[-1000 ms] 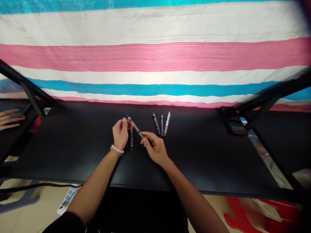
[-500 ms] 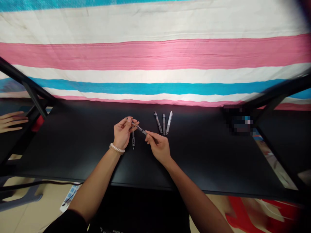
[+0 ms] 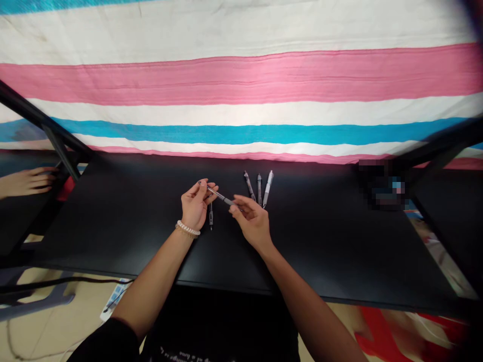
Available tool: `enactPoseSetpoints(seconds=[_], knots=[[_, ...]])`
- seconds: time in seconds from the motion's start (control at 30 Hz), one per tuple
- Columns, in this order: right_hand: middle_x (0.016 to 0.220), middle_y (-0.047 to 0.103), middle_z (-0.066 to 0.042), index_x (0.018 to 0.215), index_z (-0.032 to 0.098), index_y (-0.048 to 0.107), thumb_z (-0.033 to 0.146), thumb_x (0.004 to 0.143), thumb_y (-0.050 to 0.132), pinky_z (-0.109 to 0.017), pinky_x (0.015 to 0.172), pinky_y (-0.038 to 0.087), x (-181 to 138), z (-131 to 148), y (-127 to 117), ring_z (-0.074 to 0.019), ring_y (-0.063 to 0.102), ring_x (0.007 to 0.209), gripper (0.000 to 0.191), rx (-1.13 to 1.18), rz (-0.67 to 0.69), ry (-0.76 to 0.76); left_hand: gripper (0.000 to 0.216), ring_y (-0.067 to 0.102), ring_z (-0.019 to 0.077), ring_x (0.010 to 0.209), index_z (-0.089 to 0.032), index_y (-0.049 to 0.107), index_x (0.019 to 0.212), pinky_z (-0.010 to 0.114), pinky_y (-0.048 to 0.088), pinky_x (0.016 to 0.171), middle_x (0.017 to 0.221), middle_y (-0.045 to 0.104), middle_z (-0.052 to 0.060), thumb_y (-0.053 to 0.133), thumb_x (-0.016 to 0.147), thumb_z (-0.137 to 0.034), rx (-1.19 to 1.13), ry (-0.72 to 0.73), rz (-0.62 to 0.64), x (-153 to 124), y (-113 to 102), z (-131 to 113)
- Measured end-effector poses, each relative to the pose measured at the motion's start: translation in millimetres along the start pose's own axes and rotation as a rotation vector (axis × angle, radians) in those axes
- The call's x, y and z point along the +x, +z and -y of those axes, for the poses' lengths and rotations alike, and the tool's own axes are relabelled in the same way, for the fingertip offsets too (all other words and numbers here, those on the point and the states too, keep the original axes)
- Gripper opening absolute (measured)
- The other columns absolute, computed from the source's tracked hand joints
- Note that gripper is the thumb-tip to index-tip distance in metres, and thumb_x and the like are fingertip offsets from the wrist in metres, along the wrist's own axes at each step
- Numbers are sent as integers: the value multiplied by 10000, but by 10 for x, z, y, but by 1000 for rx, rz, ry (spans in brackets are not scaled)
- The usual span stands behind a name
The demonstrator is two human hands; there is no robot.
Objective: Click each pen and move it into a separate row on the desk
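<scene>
A black table (image 3: 320,246) spans the middle of the frame. Just right of centre, two dark retractable pens (image 3: 259,187) and a white retractable pen (image 3: 268,186) lie fanned, lower ends close together. Left of centre lies a lone dark pen (image 3: 211,217), its tip toward the frame's bottom.

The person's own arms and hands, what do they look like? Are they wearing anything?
The left hand and right hand have no gloves on. A white coiled band circles the left wrist, with a tan band beside it. No band shows on the right wrist. A black sleeve covers the upper left arm; the right sleeve isn't in view.
</scene>
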State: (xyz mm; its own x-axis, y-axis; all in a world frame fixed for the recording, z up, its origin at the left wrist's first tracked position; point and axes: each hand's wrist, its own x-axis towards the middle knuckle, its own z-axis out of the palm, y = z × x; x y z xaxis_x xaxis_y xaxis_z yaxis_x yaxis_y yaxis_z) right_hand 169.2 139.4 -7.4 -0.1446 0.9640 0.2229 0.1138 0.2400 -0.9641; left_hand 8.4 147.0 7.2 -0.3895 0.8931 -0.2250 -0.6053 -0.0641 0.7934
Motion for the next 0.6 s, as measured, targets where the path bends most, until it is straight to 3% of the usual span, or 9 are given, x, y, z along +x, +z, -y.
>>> enactPoseSetpoints(seconds=[0.13, 0.27, 0.37, 0.47, 0.53, 0.6], knots=[[1004, 724, -67, 960, 232, 751, 336, 823, 735, -364, 800, 618, -1, -6, 6, -197, 711, 912, 172, 15, -10, -22, 362, 734, 169, 828, -158, 721, 932, 325, 576, 810, 873, 746, 50, 854, 705, -406, -11, -1, 9, 5, -5, 2], [877, 730, -55, 995, 211, 742, 362, 852, 707, -337, 701, 627, -7, -26, 11, -174, 714, 768, 211, 69, 20, 58, 362, 731, 169, 826, -160, 716, 936, 337, 569, 827, 870, 743, 49, 847, 713, -413, -9, 14, 3, 6, -4, 9], [1002, 728, -71, 998, 219, 748, 336, 818, 748, -350, 790, 623, -7, -28, 15, -192, 718, 894, 215, 48, -7, 6, 362, 730, 169, 822, -158, 716, 935, 336, 568, 825, 868, 743, 49, 848, 712, -410, -18, 14, 7, 3, -2, 13], [849, 739, -52, 1031, 205, 740, 359, 853, 711, -313, 647, 623, -10, -17, 15, -169, 715, 721, 237, 56, 3, 71, 358, 730, 164, 815, -158, 719, 937, 324, 570, 810, 866, 744, 46, 851, 710, -402, -31, 13, 10, 7, -3, 7], [812, 738, -43, 981, 214, 758, 344, 873, 693, -320, 639, 618, -15, -9, 6, -165, 705, 686, 181, -7, -23, 22, 349, 730, 159, 805, -159, 717, 931, 321, 570, 811, 855, 744, 43, 852, 711, -394, -41, 28, -17, 22, -10, -5], [892, 746, -45, 939, 239, 771, 304, 861, 710, -350, 729, 621, -18, -2, -9, -179, 715, 779, 118, -102, -86, -88, 334, 731, 156, 805, -164, 710, 919, 329, 567, 834, 850, 745, 38, 851, 713, -385, -56, 50, -68, 42, -21, -22]])
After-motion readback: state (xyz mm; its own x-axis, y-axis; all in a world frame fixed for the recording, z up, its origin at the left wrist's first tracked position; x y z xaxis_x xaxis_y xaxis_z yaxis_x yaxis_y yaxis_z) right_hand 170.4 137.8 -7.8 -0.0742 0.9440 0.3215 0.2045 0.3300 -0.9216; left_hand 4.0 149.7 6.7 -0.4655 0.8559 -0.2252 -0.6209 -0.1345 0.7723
